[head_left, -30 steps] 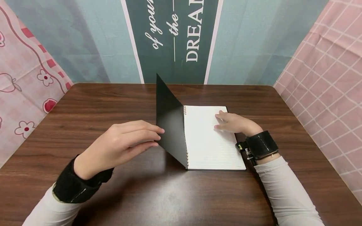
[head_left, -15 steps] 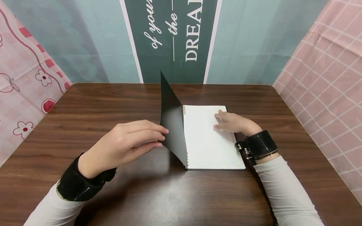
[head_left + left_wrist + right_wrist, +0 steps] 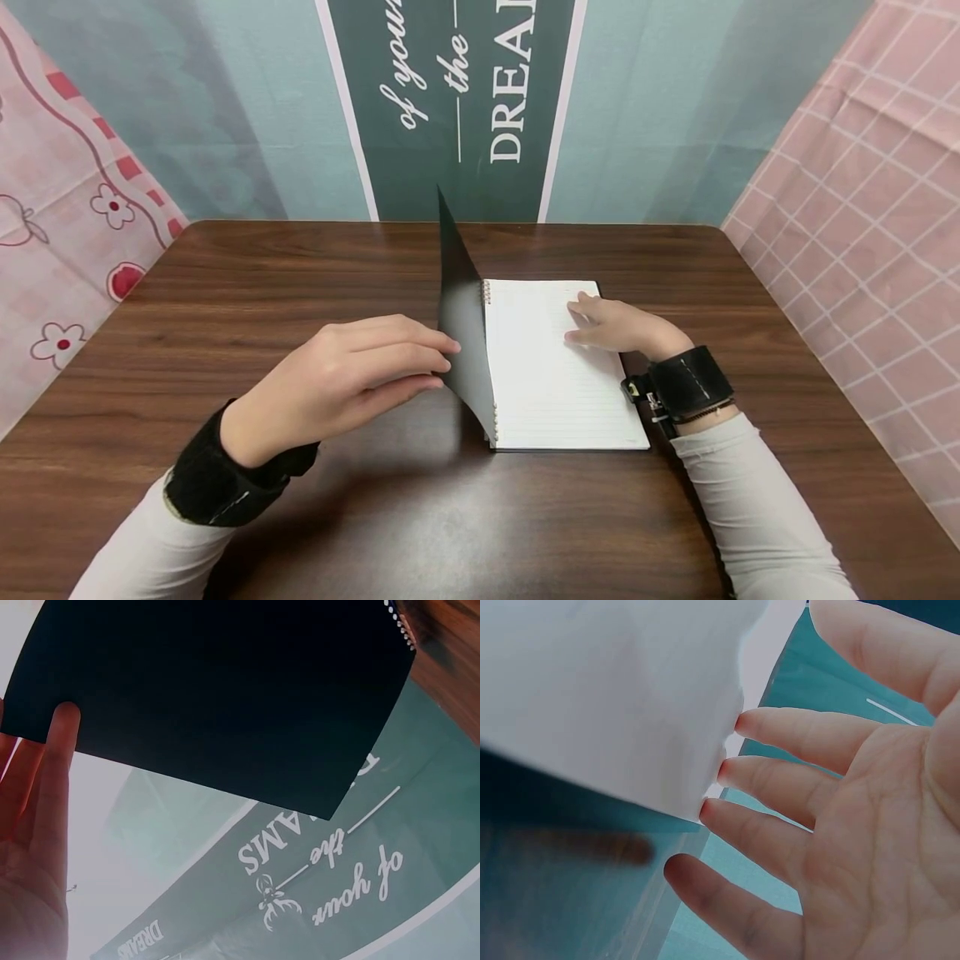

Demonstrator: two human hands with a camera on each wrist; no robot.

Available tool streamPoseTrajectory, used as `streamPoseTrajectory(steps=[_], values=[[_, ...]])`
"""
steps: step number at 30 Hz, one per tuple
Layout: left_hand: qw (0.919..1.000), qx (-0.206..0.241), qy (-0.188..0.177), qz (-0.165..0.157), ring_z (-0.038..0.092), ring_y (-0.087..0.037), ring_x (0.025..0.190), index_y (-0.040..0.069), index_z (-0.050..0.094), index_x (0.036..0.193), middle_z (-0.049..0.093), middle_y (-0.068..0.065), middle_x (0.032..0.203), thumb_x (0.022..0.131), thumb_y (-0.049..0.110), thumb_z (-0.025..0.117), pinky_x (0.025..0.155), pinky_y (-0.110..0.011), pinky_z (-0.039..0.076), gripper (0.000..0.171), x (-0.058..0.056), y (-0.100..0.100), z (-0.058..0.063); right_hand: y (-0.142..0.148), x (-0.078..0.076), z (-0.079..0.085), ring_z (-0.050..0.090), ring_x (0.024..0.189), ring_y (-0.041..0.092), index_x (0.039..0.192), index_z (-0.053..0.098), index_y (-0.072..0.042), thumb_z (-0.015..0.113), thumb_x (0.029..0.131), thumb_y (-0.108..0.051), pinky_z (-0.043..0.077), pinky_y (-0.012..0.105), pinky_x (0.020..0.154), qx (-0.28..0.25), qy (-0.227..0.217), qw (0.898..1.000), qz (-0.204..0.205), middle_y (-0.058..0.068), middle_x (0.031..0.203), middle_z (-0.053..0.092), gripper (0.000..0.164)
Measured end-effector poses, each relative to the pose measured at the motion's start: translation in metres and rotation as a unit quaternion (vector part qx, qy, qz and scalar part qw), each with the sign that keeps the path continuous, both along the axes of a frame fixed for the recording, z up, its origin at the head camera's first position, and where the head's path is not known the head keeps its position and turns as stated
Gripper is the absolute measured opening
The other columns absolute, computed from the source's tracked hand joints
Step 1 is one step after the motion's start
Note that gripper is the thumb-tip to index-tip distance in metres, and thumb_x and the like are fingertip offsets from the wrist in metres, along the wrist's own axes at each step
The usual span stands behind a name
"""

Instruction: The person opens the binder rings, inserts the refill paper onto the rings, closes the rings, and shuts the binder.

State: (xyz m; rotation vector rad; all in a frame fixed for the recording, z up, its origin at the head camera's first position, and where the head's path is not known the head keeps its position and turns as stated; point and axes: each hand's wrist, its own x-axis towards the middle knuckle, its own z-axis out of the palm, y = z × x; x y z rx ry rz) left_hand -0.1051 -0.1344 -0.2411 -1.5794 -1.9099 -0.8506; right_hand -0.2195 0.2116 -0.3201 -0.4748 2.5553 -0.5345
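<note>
A spiral-bound notebook lies on the brown wooden table, its lined white page point(image 3: 555, 367) facing up. Its dark cover point(image 3: 465, 350) stands steeply raised along the left-hand coil. My left hand point(image 3: 360, 375) pinches the cover's free edge, with fingertips showing on its inner side. In the left wrist view, one digit point(image 3: 66, 724) lies across the cover's dark face point(image 3: 217, 697), while other fingers are partly behind the edge. My right hand point(image 3: 626, 325) has its fingers spread and extended, the tips resting on the page's upper right part.
The wooden table point(image 3: 262, 275) extends around the notebook. Behind it hangs a green and blue cloth point(image 3: 637, 108) with white lettering. A pink flowered cloth point(image 3: 60, 233) borders the left side and a pink checked cloth point(image 3: 877, 208) the right.
My left hand has moved a little to the right, and the cover has swung with it toward the page, now steeper. My right hand has stayed in place on the page.
</note>
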Motion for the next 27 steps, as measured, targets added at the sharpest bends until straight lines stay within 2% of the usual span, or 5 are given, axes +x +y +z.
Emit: streamPoseTrajectory(steps=[4,15,27], values=[[0.9999,-0.007,-0.014,-0.003,0.069,-0.017,0.099,0.004,0.072,0.103,0.073,-0.010,0.106,0.099,0.014,0.061,0.088,-0.024,0.054,0.015,-0.001,0.003,-0.001,0.000,0.000,-0.001,0.008,0.152,0.044,0.154,0.024,0.005,0.053,0.103,-0.030,0.015,0.057,0.120,-0.004,-0.006,1.000,-0.001,0.029,0.163,0.007,0.068],[0.9995,-0.022,-0.023,-0.001,0.068,-0.017,0.101,0.004,0.072,0.102,0.073,-0.009,0.109,0.098,0.015,0.062,0.091,-0.026,0.053,0.015,-0.006,0.012,-0.001,0.000,-0.001,0.001,0.006,0.152,0.045,0.154,0.024,0.005,0.053,0.102,-0.029,0.014,0.058,0.121,-0.009,-0.012,1.000,-0.003,0.029,0.163,0.005,0.068],[0.9993,-0.031,-0.015,-0.016,0.068,-0.016,0.103,0.004,0.071,0.102,0.072,-0.009,0.111,0.095,0.009,0.066,0.092,-0.025,0.053,0.010,-0.010,0.022,0.002,0.002,-0.003,-0.001,0.005,0.152,0.044,0.154,0.022,0.006,0.053,0.103,-0.027,0.013,0.058,0.121,-0.020,-0.018,1.000,0.001,0.029,0.163,0.003,0.068]])
